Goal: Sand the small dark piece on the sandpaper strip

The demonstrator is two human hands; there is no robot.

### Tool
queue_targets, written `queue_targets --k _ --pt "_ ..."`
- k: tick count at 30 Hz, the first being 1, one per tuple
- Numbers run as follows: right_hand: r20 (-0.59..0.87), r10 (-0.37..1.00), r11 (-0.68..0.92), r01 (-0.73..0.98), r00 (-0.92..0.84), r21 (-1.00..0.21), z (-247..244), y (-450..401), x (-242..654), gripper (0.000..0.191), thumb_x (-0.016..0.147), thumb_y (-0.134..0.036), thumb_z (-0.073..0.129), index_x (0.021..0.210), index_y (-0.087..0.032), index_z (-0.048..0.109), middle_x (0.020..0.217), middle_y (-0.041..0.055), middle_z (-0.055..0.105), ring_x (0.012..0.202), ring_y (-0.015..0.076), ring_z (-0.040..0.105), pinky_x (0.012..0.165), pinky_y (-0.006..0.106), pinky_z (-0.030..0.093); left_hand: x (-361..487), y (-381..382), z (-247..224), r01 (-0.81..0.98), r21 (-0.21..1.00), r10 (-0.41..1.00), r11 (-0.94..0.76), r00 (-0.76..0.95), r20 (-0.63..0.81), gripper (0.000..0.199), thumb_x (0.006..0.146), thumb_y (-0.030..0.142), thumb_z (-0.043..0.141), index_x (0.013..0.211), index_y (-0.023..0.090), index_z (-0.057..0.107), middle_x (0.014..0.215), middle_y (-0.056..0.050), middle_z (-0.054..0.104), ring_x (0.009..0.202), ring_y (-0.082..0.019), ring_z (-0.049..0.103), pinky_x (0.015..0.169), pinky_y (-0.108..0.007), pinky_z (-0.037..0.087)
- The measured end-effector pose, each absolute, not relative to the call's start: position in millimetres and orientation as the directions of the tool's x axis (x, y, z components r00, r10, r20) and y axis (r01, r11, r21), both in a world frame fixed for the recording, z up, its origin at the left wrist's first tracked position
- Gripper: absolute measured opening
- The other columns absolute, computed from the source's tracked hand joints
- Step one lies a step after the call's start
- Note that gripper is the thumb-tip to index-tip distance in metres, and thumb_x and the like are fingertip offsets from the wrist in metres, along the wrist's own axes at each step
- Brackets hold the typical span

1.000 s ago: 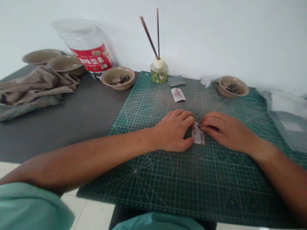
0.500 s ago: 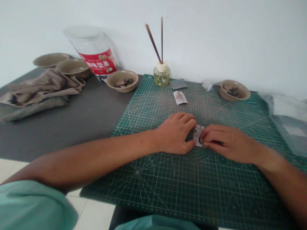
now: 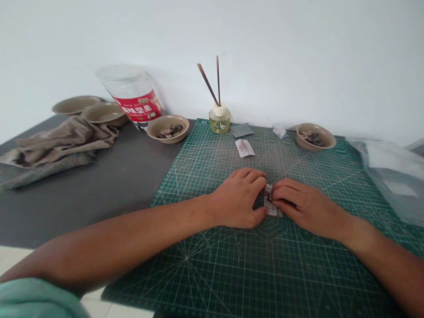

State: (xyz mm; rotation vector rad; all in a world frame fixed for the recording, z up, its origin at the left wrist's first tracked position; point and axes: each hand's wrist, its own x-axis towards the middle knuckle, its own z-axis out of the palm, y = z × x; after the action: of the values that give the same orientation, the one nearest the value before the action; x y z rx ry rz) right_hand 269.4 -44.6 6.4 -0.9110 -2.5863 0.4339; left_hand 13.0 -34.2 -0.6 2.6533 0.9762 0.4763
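Note:
A small, whitish piece of sandpaper-like sheet (image 3: 273,210) with brown smears lies on the green cutting mat (image 3: 258,274). Thumb and fingers of my left hand (image 3: 241,198) press down its left edge, spaced apart with a gap between them. My right hand (image 3: 303,204) pinches a small dark piece (image 3: 270,198) against the sheet. Most of that piece is hidden by the fingertips, so its kind is unclear.
Bowls with small brown and dark pieces stand at back left (image 3: 168,135) and back right (image 3: 314,142). A reed diffuser (image 3: 219,121), grey sheet (image 3: 242,130) and smeared white sheet (image 3: 245,149) lie between. Leftward are a jar (image 3: 137,104), cloth (image 3: 62,139); rightward, a plastic bag (image 3: 392,176).
The view has tilted up, so everything sits lower in the picture. My right fingertips have shifted up and left across the sheet with the dark piece. My left hand stays at its edge.

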Motion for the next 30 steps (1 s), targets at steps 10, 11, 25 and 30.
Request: queue_targets --k 10,11,25,30 --pt "0.23 0.672 0.737 0.605 -0.704 -0.299 5.6 -44.7 268.2 0.011 0.11 -0.02 0.056 0.113 -0.025 0.066 0.109 0.0073 0.077 0.094 0.0252 0.076 0.08 0.041 0.062 12.4 -34.4 3.0 0.575 0.374 0.668 -0.728 0.717 0.199 0.041 0.093 0.043 0.072 0.122 0.015 0.065 0.15 -0.018 0.066 0.144 -0.039 0.059 0.125 -0.058 0.049" --pt "0.232 0.691 0.721 0.627 -0.685 -0.296 6.1 -44.2 269.4 0.01 0.11 -0.021 0.057 0.113 -0.025 0.065 0.108 0.007 0.076 0.092 0.0251 0.075 0.079 0.041 0.061 12.3 -34.5 3.2 0.575 0.374 0.668 -0.728 0.717 0.199 0.041 0.093 0.043 0.072 0.122 0.015 0.065 0.151 -0.018 0.066 0.145 -0.039 0.058 0.125 -0.059 0.049" --pt "0.15 0.755 0.649 0.695 -0.639 -0.307 8.6 -53.7 265.1 0.01 0.11 -0.021 0.055 0.114 -0.023 0.065 0.111 0.0073 0.074 0.092 0.0257 0.075 0.079 0.042 0.06 12.3 -33.7 -0.1 0.572 0.369 0.663 -0.733 0.722 0.199 0.044 0.093 0.044 0.072 0.126 0.015 0.066 0.153 -0.019 0.065 0.147 -0.039 0.056 0.127 -0.06 0.047" --pt "0.061 0.665 0.704 0.597 -0.744 -0.384 9.6 -57.6 263.9 0.013 0.111 -0.021 0.056 0.108 -0.025 0.068 0.111 0.0047 0.074 0.092 0.0222 0.076 0.077 0.037 0.061 12.2 -34.2 1.8 0.578 0.369 0.667 -0.728 0.722 0.184 0.043 0.092 0.041 0.072 0.126 0.015 0.066 0.153 -0.018 0.064 0.148 -0.039 0.055 0.126 -0.059 0.048"
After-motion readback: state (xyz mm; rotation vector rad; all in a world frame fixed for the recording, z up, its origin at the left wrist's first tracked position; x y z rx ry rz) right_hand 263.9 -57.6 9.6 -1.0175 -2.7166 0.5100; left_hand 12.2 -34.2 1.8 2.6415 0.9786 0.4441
